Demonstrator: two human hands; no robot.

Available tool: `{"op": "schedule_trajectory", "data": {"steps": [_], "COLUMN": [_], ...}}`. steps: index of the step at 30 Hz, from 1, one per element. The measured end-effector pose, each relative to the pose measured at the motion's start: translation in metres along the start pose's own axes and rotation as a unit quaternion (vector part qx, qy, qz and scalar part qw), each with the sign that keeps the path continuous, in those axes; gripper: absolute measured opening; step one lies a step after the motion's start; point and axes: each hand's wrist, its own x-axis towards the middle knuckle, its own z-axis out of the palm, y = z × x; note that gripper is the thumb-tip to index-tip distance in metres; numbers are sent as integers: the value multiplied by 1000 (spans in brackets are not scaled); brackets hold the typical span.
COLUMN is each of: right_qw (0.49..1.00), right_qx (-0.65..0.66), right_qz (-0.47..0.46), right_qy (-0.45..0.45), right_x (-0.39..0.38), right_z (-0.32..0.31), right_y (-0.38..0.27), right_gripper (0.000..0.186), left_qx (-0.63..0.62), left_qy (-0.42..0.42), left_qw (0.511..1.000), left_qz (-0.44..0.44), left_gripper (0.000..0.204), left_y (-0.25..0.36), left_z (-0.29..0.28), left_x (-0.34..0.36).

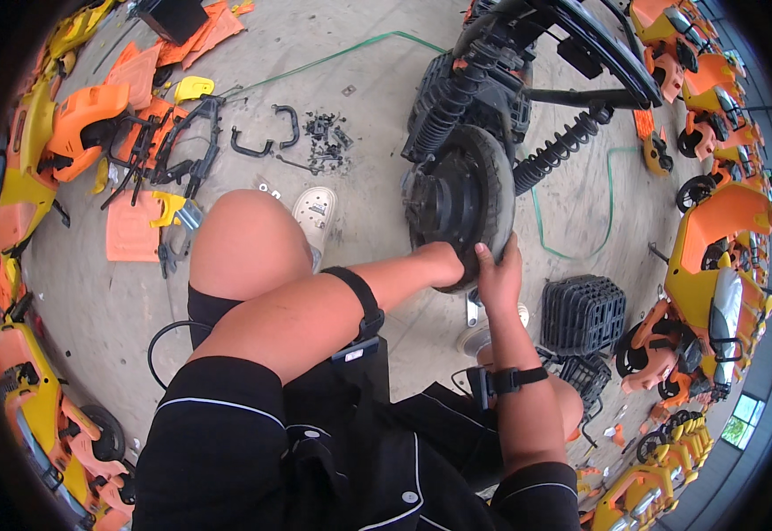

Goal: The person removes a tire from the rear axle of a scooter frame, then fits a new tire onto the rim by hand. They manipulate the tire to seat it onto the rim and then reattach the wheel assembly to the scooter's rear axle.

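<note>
Right hand (499,273) clasps the hub-motor wheel (459,202), seemingly steadying it; left hand (442,264) at its lower edge, grip hidden, can't tell!

The left hand (442,264) and right hand (499,279) hold the lower edge of a black, rubber-tyred wheel (462,196). Black, bent bars (290,129) lie on the grey concrete floor (364,119) near small dark parts (326,142).

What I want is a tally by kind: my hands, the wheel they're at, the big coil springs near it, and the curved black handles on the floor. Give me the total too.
Left hand and right hand: 2 hands
Wheel: 1
Coil springs: 2
Curved black handles: 2
Total: 7
</note>
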Motion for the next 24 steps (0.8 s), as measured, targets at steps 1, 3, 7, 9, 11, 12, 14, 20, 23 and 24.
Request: {"op": "schedule_trajectory", "data": {"steps": [1, 3, 7, 9, 11, 12, 14, 20, 23, 24], "right_qw": [1000, 999, 992, 989, 992, 994, 994, 994, 992, 992], "right_qx": [-20, -35, -55, -71, -69, -68, -71, -77, -83, -86], "right_qz": [16, 39, 99, 113, 91, 80, 69, 41, 41, 38], "right_qy": [5, -11, -59, -66, -50, -43, -53, -72, -82, -81], "right_x": [-2, 2, 14, 14, 11, 8, 9, 3, 4, 4], "right_z": [-4, -5, -10, -10, -11, -11, -16, -15, -13, -12], "right_y": [-15, -18, -31, -34, -37, -37, -33, -33, -32, -30], "right_gripper": [77, 78, 82, 83, 80, 79, 81, 81, 80, 80], "left_qx": [27, 51, 158, 194, 200, 165, 93, -193, -429, -450], "left_qy": [28, 23, 54, 62, 95, 130, 197, 328, 287, 278], "left_qw": [999, 998, 986, 979, 974, 975, 971, 915, 855, 846], "left_qz": [10, 28, -15, -18, -54, -73, -101, -131, -57, -62], "left_gripper": [43, 40, 33, 30, 26, 25, 22, 42, 43, 42], "left_y": [-5, -17, -36, -53, -75, -92, -126, -224, -214, -205], "left_z": [0, -10, -33, -38, -30, -20, 10, 88, 92, 86], "left_x": [2, 4, 16, 44, 70, 82, 115, 176, 175, 172]}}
